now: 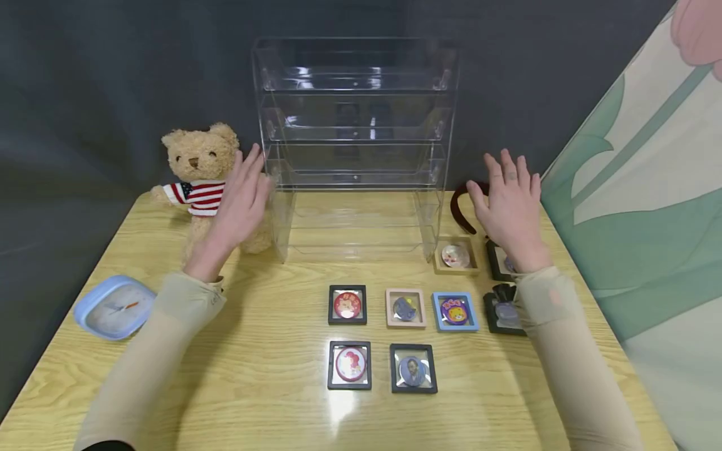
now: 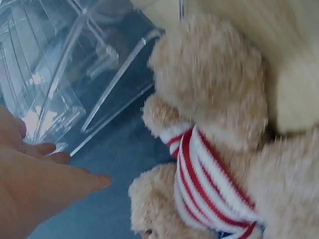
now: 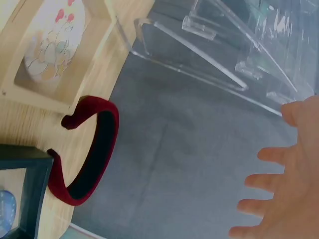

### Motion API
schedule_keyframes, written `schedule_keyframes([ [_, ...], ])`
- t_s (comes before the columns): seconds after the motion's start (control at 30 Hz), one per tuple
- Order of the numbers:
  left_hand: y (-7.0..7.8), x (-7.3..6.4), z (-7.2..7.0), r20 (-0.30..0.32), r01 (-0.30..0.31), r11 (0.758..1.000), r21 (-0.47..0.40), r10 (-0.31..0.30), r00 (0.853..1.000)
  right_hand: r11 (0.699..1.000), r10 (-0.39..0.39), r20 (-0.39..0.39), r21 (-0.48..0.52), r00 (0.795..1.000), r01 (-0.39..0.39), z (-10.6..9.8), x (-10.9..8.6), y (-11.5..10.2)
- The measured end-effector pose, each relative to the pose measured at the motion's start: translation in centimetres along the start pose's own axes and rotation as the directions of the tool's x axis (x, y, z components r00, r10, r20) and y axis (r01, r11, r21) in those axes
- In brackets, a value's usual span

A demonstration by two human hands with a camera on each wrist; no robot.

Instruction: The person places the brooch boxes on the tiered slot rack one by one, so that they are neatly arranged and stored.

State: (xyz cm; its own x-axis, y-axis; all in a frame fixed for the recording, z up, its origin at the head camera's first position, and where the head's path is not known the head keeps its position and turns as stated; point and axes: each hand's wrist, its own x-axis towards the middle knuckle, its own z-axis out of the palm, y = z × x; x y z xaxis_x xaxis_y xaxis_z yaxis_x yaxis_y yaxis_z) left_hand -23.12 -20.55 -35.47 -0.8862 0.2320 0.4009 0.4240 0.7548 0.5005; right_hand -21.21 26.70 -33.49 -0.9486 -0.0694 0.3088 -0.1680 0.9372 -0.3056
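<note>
A clear acrylic tiered display rack stands at the back middle of the wooden table. My left hand is raised at its left side with fingers extended and holds nothing. In the head view this hand overlaps a teddy bear in a striped sweater; the left wrist view shows the bear beside the hand. On the rack's other side my right hand hovers with spread fingers, also holding nothing. Partly behind it is a dark red headband, resting near a light wooden frame with a round badge.
Several small framed badges lie front centre, among them a blue frame, a pink frame and a black frame. More black frames sit under the right forearm. A blue clock lies at left. Dark cloth hangs behind.
</note>
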Motion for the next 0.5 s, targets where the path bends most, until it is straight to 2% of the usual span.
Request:
schedule_keyframes([
  [0.1,0.0,0.0,0.7,-0.018,-0.005,0.994,-0.111,0.003,1.0,0.999,-0.013,-0.001,0.036,1.0,0.013,-0.4,-0.3,0.6],
  [0.23,0.3,-0.1,1.7,-0.032,0.03,0.975,-0.221,-0.038,0.999,0.996,-0.043,-0.024,0.079,0.999,0.045,-0.8,-0.9,1.8],
  [0.33,0.4,-0.1,2.3,-0.05,0.052,0.961,-0.272,-0.068,0.996,0.989,-0.06,-0.041,0.13,0.997,0.065,-1.0,-1.7,3.1],
  [0.5,0.3,-0.4,3.1,-0.097,0.053,0.942,-0.331,-0.089,0.991,0.971,-0.048,-0.065,0.229,0.997,0.061,-0.7,-3.4,5.8],
])
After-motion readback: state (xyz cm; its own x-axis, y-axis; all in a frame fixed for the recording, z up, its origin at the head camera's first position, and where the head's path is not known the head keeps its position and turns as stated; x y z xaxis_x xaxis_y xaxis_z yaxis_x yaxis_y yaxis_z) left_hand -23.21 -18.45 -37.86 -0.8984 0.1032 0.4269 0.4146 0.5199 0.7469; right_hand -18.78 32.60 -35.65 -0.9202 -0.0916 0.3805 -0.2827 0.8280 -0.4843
